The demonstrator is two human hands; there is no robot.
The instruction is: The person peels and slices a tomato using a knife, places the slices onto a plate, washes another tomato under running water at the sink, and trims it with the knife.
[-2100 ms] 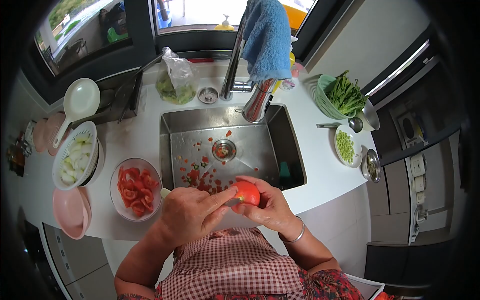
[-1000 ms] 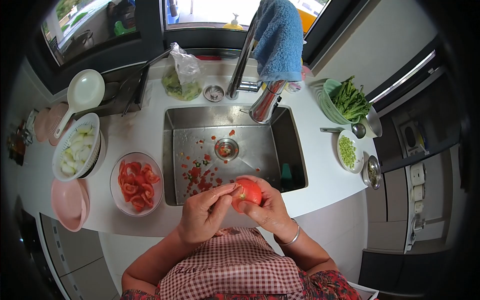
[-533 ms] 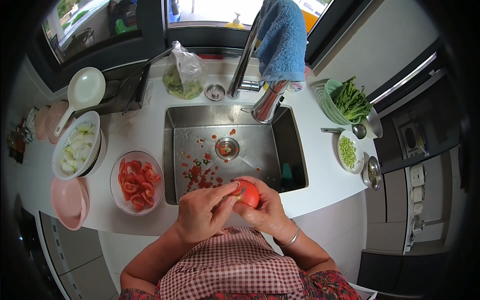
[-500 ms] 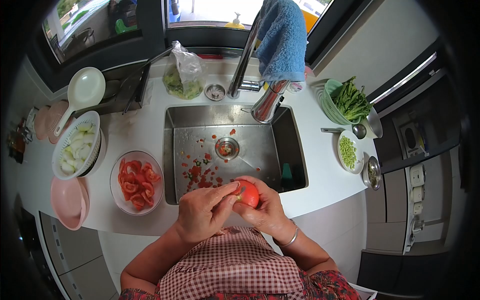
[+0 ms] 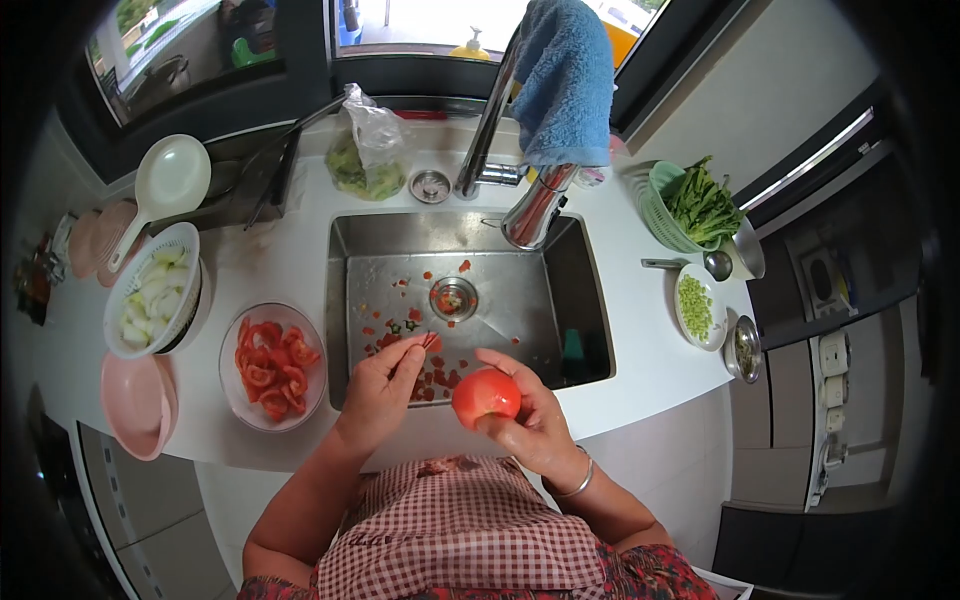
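By the near edge of the sink (image 5: 520, 288), the right hand (image 5: 532, 418) is cradling the tomato (image 5: 486, 394), ideally lightly to avoid bruising, while the left hand (image 5: 378, 392) is pinching what seems a red scrap (image 5: 432, 342).

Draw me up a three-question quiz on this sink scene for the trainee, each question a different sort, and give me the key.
1. Which of the person's hands holds the round tomato?
2. True or false: the blue towel hangs over the faucet.
3. Seen from the head camera, where does the glass bowl of cut tomato pieces stand relative to the sink? A: right of it. B: inside it. C: left of it.

Key: 1. The right hand. 2. True. 3. C.
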